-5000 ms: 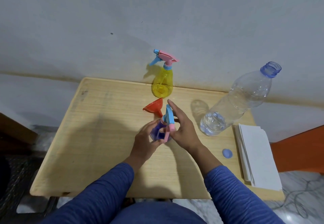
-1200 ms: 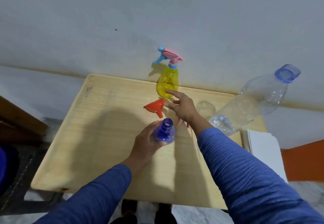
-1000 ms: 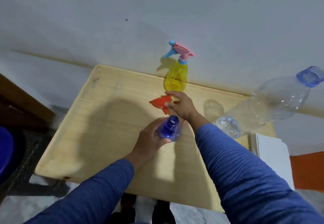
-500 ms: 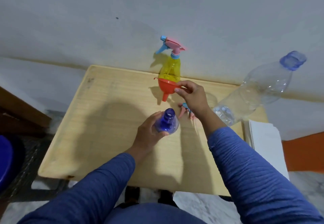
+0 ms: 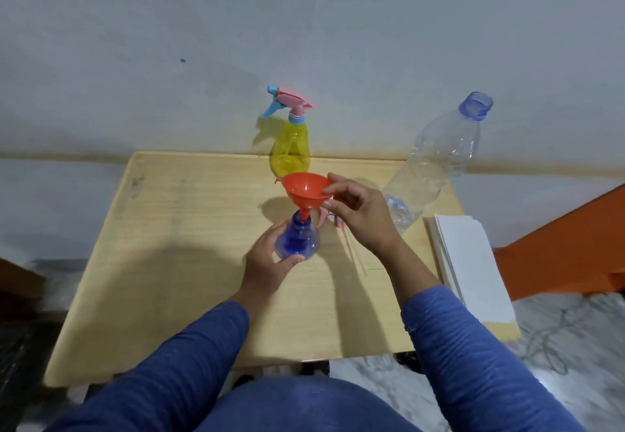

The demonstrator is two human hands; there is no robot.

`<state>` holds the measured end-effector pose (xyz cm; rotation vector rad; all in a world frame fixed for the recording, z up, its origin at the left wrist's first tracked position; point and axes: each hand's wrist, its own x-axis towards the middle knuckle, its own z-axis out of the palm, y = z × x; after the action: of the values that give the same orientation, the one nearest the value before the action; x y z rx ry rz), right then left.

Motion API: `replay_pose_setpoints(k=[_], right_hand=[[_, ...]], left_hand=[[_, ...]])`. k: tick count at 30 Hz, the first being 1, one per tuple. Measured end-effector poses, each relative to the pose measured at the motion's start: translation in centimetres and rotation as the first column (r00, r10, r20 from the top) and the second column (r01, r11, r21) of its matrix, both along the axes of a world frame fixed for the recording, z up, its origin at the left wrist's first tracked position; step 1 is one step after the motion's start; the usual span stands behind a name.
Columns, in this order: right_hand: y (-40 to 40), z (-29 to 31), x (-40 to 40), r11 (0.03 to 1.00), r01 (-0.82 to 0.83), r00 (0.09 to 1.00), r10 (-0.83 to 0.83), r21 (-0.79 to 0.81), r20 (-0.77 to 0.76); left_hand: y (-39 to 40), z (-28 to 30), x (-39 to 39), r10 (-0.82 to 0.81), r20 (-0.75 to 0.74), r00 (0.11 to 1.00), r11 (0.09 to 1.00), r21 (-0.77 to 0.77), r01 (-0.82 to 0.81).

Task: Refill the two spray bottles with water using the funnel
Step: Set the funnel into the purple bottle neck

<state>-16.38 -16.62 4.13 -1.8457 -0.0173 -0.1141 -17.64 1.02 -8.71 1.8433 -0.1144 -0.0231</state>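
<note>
The left hand (image 5: 267,262) wraps the blue spray bottle (image 5: 297,240) to steady it upright on the surface (image 5: 169,245). The right hand (image 5: 358,218) pinches the orange funnel (image 5: 306,193) by its rim, its spout at the open neck so water goes in cleanly.

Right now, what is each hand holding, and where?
Left hand grips the blue spray bottle around its body; right hand pinches the orange funnel by its rim.

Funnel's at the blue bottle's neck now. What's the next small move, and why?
Probably ease the funnel straight down until its spout seats in the blue bottle. The right hand pinches the rim, the spout tip is just at the open neck, and the left hand steadies the bottle. Only then free the right hand for the uncapped water bottle.
</note>
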Motion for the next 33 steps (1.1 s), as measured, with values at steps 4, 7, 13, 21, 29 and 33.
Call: replay_pose_setpoints(k=[4,7,13,21,29,33], right_hand=[[-0.1,-1.0,-1.2,0.992,-0.034,0.999,0.039,-0.119,0.038],[-0.1,-1.3,-2.2,0.976,-0.035,0.995,0.054,-0.215,0.079],[0.1,-1.2,-3.9,0.949,0.093,0.981,-0.036,-0.3,0.191],[-4.9,1.4,-4.7,0.635,0.766,0.518,-0.516,-0.102,0.682],[-9.7,2.0,-0.5,0.839,0.514,0.767,-0.358,-0.176,0.533],[-10.4,1.9,1.2,0.888,0.434,0.809,-0.31,-0.152,0.5]], left_hand=[[0.1,0.2,-0.1,-0.015,0.005,1.0,1.0,-0.02,0.015],[0.2,0.2,0.0,-0.042,0.001,0.999,0.999,-0.02,0.042],[0.1,0.7,-0.3,-0.045,-0.007,0.999,0.999,0.002,0.045],[-0.5,0.3,-0.6,-0.013,-0.037,0.999,0.998,0.063,0.015],[-1.2,1.1,-1.2,0.03,-0.079,0.996,0.999,0.043,-0.027],[-1.4,1.6,-1.3,0.036,-0.134,0.99,0.999,0.01,-0.036]])
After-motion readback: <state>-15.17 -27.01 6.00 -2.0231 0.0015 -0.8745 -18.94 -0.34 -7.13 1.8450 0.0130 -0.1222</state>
